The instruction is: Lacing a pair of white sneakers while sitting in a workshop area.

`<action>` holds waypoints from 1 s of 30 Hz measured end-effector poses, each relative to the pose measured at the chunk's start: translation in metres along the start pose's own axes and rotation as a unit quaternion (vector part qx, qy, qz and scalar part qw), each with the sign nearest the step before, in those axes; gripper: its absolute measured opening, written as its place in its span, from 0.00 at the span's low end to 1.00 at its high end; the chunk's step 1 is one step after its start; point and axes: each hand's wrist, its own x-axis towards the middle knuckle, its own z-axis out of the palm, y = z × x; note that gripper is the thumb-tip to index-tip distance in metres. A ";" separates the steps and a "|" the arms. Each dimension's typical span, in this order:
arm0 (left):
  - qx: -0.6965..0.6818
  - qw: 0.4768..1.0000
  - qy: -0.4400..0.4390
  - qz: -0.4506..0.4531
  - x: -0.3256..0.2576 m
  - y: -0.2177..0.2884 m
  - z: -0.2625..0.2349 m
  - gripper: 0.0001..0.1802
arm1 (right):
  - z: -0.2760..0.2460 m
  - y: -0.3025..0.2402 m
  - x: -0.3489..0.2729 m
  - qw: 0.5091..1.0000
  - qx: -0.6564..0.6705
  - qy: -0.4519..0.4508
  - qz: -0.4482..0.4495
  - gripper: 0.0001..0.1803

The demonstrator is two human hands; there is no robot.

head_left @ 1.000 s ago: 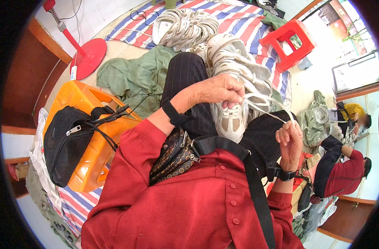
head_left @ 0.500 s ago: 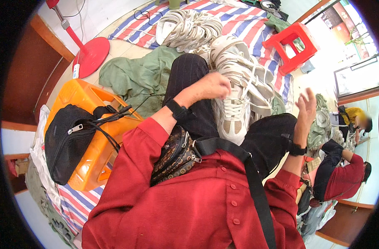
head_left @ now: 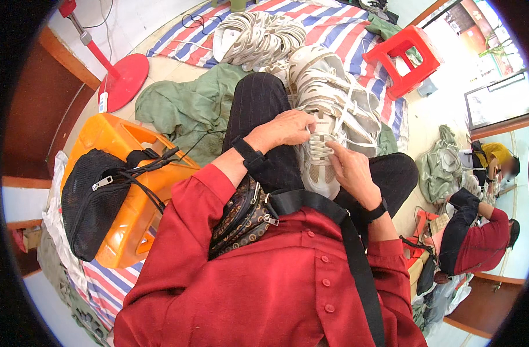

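A white and beige sneaker (head_left: 320, 173) lies between my thighs, its toe toward me and its white laces crossing the front. My left hand (head_left: 287, 127) is closed at the left edge of the sneaker, by the tongue and upper laces; its fingertips are partly hidden. From the right, my right hand (head_left: 352, 172) reaches to the lace rows, index finger forward and the other fingers curled, pinching at the shoelace (head_left: 319, 147). Just beyond, more white sneakers (head_left: 322, 72) with loose laces lie heaped against the one I handle.
A row of sneakers (head_left: 259, 39) stands on the striped sheet (head_left: 334, 23). Green cloth (head_left: 183, 107) lies at left, near an orange stool (head_left: 117, 231) bearing a black mesh bag (head_left: 94, 202). A red stool (head_left: 406, 61) stands far right. Two people (head_left: 478, 243) sit at right.
My right hand has come in from the right, raised and open before, down to the laces. My left hand has lowered onto the sneaker's upper laces.
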 end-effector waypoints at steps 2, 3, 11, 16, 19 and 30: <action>0.013 1.000 -0.006 -0.007 0.000 -0.003 0.002 0.14 | 0.005 -0.003 0.005 0.999 -0.017 -0.008 -0.033 0.16; 0.016 1.000 0.001 -0.007 0.000 -0.003 0.002 0.14 | 0.007 -0.005 0.007 0.999 -0.017 -0.009 -0.034 0.16; 0.037 0.999 0.006 -0.021 -0.001 0.004 -0.001 0.13 | 0.024 -0.010 0.035 0.995 -0.085 -0.035 0.042 0.15; 0.036 0.999 0.006 -0.029 -0.001 0.005 -0.001 0.13 | 0.038 -0.010 0.042 0.996 -0.080 -0.024 0.029 0.15; 0.021 1.000 0.006 -0.001 -0.001 -0.002 -0.001 0.13 | 0.041 -0.011 0.047 0.996 -0.080 -0.012 0.031 0.16; 0.038 0.998 0.006 -0.047 0.001 0.007 -0.002 0.11 | 0.012 -0.021 0.014 0.926 0.316 -0.176 0.110 0.13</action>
